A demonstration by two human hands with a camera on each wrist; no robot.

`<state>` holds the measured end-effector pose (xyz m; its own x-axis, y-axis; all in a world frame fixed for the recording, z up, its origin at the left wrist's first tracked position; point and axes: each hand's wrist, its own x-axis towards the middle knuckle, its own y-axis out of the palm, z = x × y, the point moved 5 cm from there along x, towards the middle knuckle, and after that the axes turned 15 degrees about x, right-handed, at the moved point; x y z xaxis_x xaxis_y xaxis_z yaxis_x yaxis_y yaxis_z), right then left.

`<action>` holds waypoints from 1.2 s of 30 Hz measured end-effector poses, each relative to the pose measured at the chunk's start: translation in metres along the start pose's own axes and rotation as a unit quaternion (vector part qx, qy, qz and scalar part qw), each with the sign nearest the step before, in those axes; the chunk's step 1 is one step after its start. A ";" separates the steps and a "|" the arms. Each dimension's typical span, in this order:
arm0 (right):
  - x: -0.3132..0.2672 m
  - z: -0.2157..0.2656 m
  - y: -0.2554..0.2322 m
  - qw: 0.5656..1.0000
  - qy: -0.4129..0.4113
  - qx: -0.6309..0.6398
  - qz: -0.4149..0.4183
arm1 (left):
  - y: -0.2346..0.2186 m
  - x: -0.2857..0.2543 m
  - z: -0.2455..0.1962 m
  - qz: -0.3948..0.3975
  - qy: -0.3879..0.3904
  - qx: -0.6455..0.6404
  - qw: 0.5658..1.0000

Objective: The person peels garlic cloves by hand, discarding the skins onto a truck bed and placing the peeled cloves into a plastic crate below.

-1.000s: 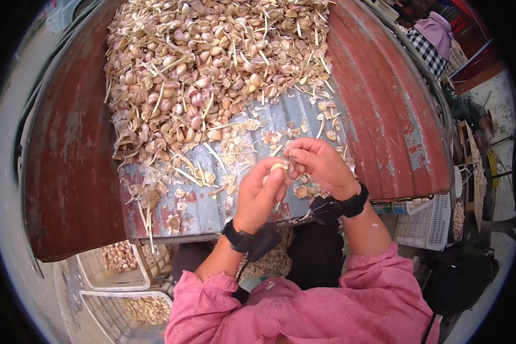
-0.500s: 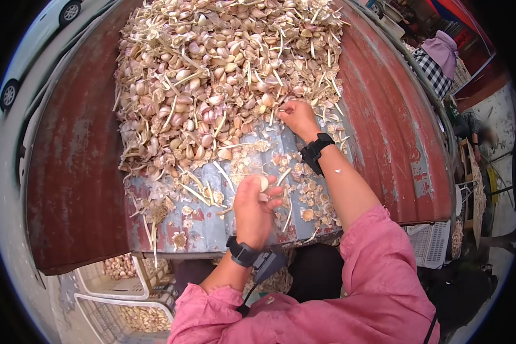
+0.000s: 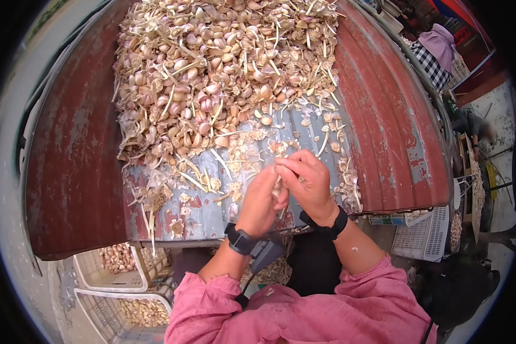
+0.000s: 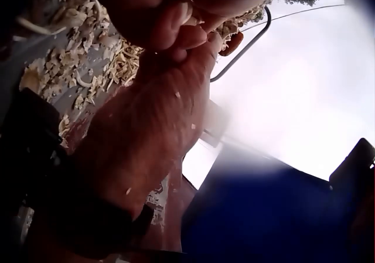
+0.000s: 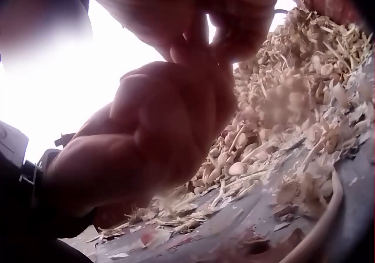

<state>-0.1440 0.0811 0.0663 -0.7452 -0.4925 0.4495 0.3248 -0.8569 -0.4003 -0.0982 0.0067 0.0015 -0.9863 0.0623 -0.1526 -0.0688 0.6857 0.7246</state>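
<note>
My two hands meet over the near edge of a grey corrugated sheet (image 3: 209,212). The left hand (image 3: 262,200) grips a pale garlic clove (image 3: 277,192), which is mostly hidden by the fingers. My right hand (image 3: 305,179) curls over it from the right and pinches the same piece at its top. A big heap of garlic cloves and dry stalks (image 3: 223,74) lies just beyond the hands. In the left wrist view a pale bit of garlic (image 4: 186,14) shows between the fingertips. The garlic heap (image 5: 281,99) fills the right wrist view behind the hand.
Rusty red corrugated metal (image 3: 68,160) flanks the grey sheet on both sides. Loose skins and stalks (image 3: 338,172) litter the sheet around the hands. White crates (image 3: 117,269) holding garlic stand below at the left, another white crate (image 3: 424,232) at the right. A person (image 3: 435,43) is at the far right.
Half a second ago the right hand was reaching into the heap; it has come back to the left hand and now pinches the garlic with it. The left hand stayed near the edge.
</note>
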 end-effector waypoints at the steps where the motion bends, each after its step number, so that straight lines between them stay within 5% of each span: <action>1: -0.001 0.004 0.000 0.999 -0.019 -0.041 -0.006 | -0.003 0.000 0.002 -0.020 -0.019 -0.012 1.000; 5: -0.001 0.004 -0.005 0.999 -0.026 -0.038 0.003 | -0.003 0.000 0.001 -0.012 -0.035 -0.023 0.999; 7: -0.001 -0.016 -0.006 0.979 0.141 0.145 -0.008 | -0.003 -0.002 0.001 -0.001 -0.029 -0.030 0.999; 8: 0.005 -0.020 -0.010 0.979 0.141 0.145 -0.009 | -0.002 -0.002 0.000 0.009 -0.019 -0.032 0.999; 10: 0.006 -0.054 -0.006 0.825 0.422 0.376 0.033 | 0.000 -0.004 -0.004 -0.005 -0.011 -0.058 0.998; 11: 0.018 -0.064 -0.016 0.914 0.335 0.222 0.050 | -0.001 -0.003 -0.008 -0.020 -0.001 -0.085 0.996; 12: 0.023 -0.076 -0.023 0.915 0.334 0.221 0.051 | -0.001 -0.004 -0.010 -0.019 0.001 -0.085 0.996; 13: 0.037 -0.078 -0.038 0.980 0.188 -0.047 0.043 | -0.005 -0.004 -0.011 -0.060 -0.010 -0.121 0.991; 14: 0.051 -0.072 -0.041 0.950 0.022 -0.310 0.030 | -0.010 -0.003 -0.012 -0.100 -0.018 -0.156 0.982; 15: 0.063 -0.077 -0.033 0.950 0.019 -0.309 0.032 | -0.013 -0.002 -0.011 -0.102 -0.015 -0.157 0.982; 17: 0.081 -0.103 -0.011 0.966 0.203 -0.160 0.033 | -0.028 0.001 -0.001 -0.156 -0.018 -0.158 0.975; 22: 0.090 -0.131 0.026 0.962 0.157 -0.174 0.144 | -0.046 0.005 -0.001 -0.241 0.002 -0.113 0.964; 25: 0.072 -0.109 0.013 0.967 0.237 -0.001 0.093 | -0.051 0.005 -0.003 -0.239 -0.009 -0.179 0.954; 28: 0.048 -0.041 0.026 0.926 0.283 0.091 0.234 | -0.048 0.003 -0.003 -0.222 -0.029 -0.203 0.953; 31: 0.071 -0.053 0.025 0.958 0.238 0.053 0.152 | -0.046 0.002 0.004 -0.150 -0.046 -0.228 0.961; 33: 0.102 -0.089 0.022 0.981 0.146 -0.091 0.091 | -0.053 0.006 0.014 -0.098 -0.036 -0.271 0.957; 36: 0.116 -0.128 0.038 0.973 0.162 -0.125 0.107 | -0.051 0.003 0.008 -0.178 -0.033 -0.225 0.957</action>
<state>-0.2929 0.0109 0.0009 -0.8337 -0.5470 0.0762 0.3710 -0.6568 -0.6565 -0.0970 -0.0226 -0.0411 -0.8777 -0.0619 -0.4752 -0.4713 0.2909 0.8326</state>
